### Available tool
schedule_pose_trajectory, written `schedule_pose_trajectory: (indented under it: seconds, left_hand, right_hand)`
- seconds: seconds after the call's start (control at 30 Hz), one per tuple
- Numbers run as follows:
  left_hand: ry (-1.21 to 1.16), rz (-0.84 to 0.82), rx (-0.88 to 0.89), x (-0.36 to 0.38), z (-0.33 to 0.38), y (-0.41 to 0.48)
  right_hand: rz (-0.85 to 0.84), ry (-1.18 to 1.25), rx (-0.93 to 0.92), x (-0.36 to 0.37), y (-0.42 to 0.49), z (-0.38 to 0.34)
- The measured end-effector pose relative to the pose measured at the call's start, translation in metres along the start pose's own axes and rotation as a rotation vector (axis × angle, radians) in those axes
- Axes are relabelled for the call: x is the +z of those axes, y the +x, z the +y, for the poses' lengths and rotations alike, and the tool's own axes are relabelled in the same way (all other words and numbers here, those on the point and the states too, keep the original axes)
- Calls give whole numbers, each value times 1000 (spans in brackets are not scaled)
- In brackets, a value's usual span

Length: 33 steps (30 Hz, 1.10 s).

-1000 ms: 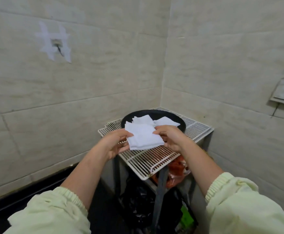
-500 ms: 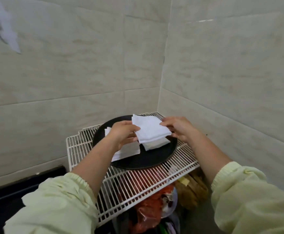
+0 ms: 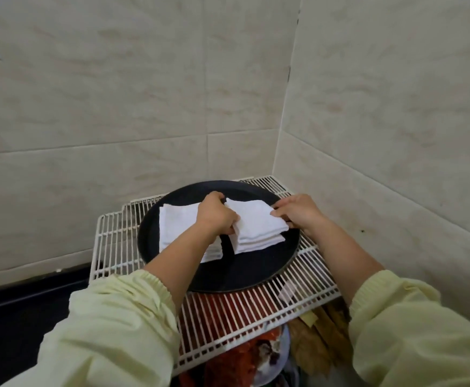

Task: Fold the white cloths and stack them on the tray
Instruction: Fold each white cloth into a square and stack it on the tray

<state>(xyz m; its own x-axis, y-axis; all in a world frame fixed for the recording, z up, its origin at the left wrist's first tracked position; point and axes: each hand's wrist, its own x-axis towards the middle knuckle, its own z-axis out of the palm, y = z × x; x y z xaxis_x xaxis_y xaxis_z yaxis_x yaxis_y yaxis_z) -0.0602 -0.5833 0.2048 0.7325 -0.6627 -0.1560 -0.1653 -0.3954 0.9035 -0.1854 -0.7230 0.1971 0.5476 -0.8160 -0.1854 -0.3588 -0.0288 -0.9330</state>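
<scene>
A round black tray (image 3: 256,272) lies on a white wire rack (image 3: 245,311) in the wall corner. Two piles of folded white cloths sit on it. The left pile (image 3: 176,227) is partly hidden by my left forearm. On top of the right pile (image 3: 259,241) lies a folded white cloth (image 3: 256,219), held at both ends. My left hand (image 3: 217,216) grips its left edge with curled fingers. My right hand (image 3: 298,212) pinches its right edge.
Tiled walls close in behind and to the right of the rack. Under the rack are red bags (image 3: 239,358) and brown items (image 3: 320,339). A dark floor strip (image 3: 18,297) runs at the left.
The folded cloth went from in front of me down onto the right pile on the tray, both hands moving with it. The camera came closer and tilted down.
</scene>
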Motion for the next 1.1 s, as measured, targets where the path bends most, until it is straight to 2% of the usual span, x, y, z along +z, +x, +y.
schedule_pose_trajectory:
  seconds: [0.47,0.7,0.8,0.93,1.1]
  left_hand:
    - [175,26,9,4,-13,15]
    - [446,115,196,8,-16,13]
    - [497,149,258,2,-14,10]
    - [426,225,328,-20,-14,1]
    - [269,413,384,-70,-35,-23]
  right_hand:
    - [-6,-296,-56,5,7,7]
    - [17,-522,-111,9,2,3]
    - [91,-597,-192,11,0,-4]
    - [94,-510,-317,26,-10,-18]
    - [21,-357,-446,76,-36,-36]
